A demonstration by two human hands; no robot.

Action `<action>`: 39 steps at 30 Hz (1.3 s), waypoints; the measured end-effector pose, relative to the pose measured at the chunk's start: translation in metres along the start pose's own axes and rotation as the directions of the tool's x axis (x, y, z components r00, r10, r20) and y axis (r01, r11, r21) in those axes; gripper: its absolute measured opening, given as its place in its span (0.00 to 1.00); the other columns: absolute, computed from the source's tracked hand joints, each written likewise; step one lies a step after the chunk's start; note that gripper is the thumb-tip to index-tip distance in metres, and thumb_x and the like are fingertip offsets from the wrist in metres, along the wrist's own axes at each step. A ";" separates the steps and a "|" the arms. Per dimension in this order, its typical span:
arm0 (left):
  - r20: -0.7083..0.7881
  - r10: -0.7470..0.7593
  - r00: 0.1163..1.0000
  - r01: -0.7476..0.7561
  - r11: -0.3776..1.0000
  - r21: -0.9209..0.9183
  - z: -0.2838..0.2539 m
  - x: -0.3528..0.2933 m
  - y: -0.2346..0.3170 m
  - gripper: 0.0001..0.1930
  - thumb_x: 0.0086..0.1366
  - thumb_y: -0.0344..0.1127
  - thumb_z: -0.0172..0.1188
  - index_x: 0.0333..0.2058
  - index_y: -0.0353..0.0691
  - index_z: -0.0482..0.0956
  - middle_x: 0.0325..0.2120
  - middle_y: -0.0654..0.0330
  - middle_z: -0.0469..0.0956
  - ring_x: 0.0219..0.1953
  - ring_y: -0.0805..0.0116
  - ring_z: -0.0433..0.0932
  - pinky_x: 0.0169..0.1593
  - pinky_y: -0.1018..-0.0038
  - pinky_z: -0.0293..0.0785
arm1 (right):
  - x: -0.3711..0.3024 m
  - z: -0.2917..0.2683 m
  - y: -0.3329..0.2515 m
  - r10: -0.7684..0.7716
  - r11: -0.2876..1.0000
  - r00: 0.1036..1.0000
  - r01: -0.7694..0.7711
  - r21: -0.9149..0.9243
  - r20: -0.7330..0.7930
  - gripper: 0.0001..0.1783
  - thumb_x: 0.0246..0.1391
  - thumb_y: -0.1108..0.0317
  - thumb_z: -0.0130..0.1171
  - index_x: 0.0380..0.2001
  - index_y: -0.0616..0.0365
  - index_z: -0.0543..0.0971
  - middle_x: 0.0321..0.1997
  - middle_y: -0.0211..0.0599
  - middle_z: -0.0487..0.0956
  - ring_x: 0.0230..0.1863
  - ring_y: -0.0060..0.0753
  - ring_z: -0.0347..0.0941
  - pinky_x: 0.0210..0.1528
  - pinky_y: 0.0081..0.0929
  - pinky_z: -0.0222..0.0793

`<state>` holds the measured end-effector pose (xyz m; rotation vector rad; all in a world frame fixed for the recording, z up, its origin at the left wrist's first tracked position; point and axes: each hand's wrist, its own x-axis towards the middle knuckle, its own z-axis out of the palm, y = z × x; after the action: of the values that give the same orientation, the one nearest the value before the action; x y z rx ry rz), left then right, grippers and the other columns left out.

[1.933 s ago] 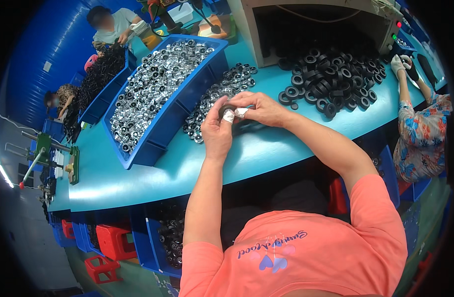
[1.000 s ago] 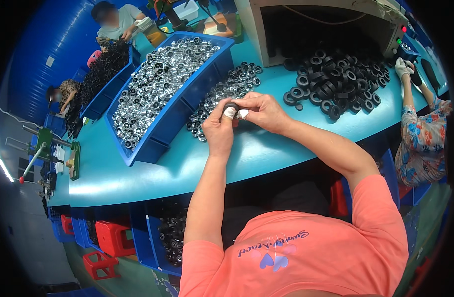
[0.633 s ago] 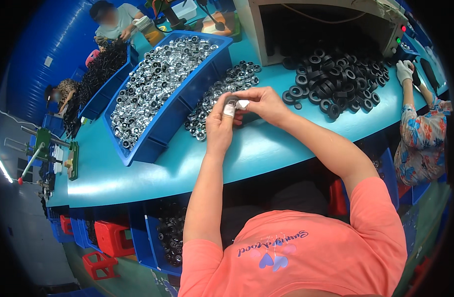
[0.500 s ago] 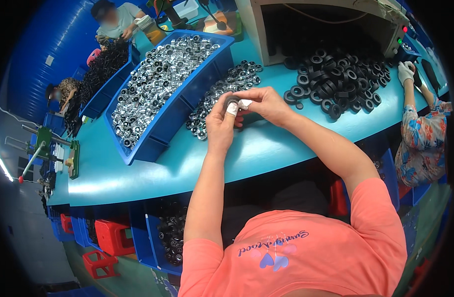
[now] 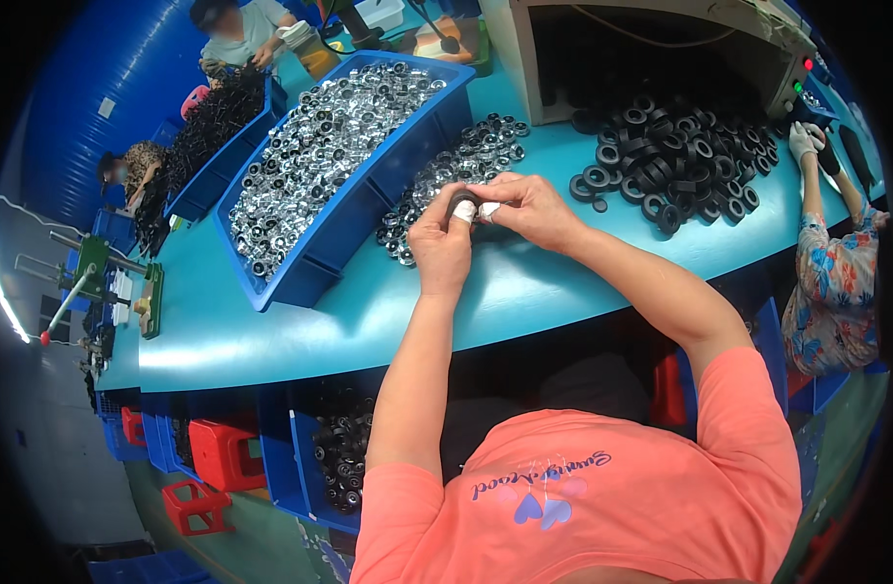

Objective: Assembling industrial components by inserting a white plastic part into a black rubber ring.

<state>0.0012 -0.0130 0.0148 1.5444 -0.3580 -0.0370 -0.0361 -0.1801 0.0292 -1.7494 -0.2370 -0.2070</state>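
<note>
Above the turquoise table (image 5: 223, 346), both hands meet around a black rubber ring (image 5: 460, 199). My left hand (image 5: 439, 245) is closed on it, its white-wrapped thumb across the front. From the other side, the fingers of my right hand (image 5: 536, 212) pinch the same ring, with a white-wrapped thumb against it. Whether a hub sits inside the ring is hidden by my fingers. Just behind my hands lies a loose pile of clear, shiny wheel hubs (image 5: 478, 156). Right of them is a heap of black rubber rings (image 5: 651, 156).
A blue bin (image 5: 369, 209) full of clear hubs stands left of my hands. Behind the ring heap is a pale open-fronted machine housing (image 5: 513, 68). A green hand press (image 5: 94, 268) is at far left. Co-workers sit at back left and right. Red stools (image 5: 223, 457) stand below.
My fingers have shifted and closed further over the ring, so less of it shows. The whole view has moved slightly; the hubs and the ring heap look the same.
</note>
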 end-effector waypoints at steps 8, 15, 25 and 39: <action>0.042 0.003 0.999 -0.003 1.000 0.003 -0.005 0.001 0.009 0.13 0.72 0.32 0.57 0.52 0.41 0.82 0.28 0.66 0.79 0.23 0.83 0.72 0.22 0.84 0.67 | 0.002 -0.003 0.001 0.027 0.999 0.999 -0.028 0.046 0.025 0.21 0.55 0.78 0.58 0.53 0.60 0.83 0.42 0.34 0.80 0.44 0.24 0.77 0.48 0.22 0.75; 0.056 0.044 0.997 -0.041 0.997 -0.065 -0.004 0.003 -0.002 0.18 0.69 0.28 0.59 0.57 0.40 0.78 0.32 0.67 0.79 0.29 0.83 0.74 0.25 0.86 0.68 | 0.005 -0.001 -0.004 0.238 0.900 0.968 -0.249 0.359 0.074 0.21 0.59 0.74 0.57 0.56 0.63 0.79 0.49 0.37 0.81 0.46 0.23 0.79 0.48 0.24 0.78; 0.213 0.142 0.967 -0.123 0.987 -0.101 0.010 -0.002 -0.001 0.31 0.59 0.18 0.65 0.63 0.37 0.72 0.49 0.60 0.80 0.49 0.72 0.79 0.53 0.75 0.78 | 0.010 -0.011 0.010 0.302 0.810 0.948 -0.313 0.496 0.104 0.17 0.58 0.73 0.62 0.50 0.64 0.79 0.43 0.35 0.82 0.41 0.25 0.79 0.43 0.25 0.78; 0.181 0.430 0.884 -0.463 0.757 0.461 0.016 -0.006 -0.007 0.27 0.54 0.21 0.69 0.55 0.37 0.79 0.36 0.58 0.85 0.31 0.75 0.82 0.38 0.78 0.79 | 0.009 -0.001 0.026 0.291 0.918 0.954 -0.256 0.304 -0.076 0.10 0.55 0.76 0.64 0.41 0.63 0.79 0.39 0.37 0.82 0.39 0.27 0.80 0.38 0.27 0.79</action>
<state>-0.0066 -0.0273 0.0068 1.9260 -0.8356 0.4158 -0.0201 -0.1853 0.0077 -1.4506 0.0660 -0.0667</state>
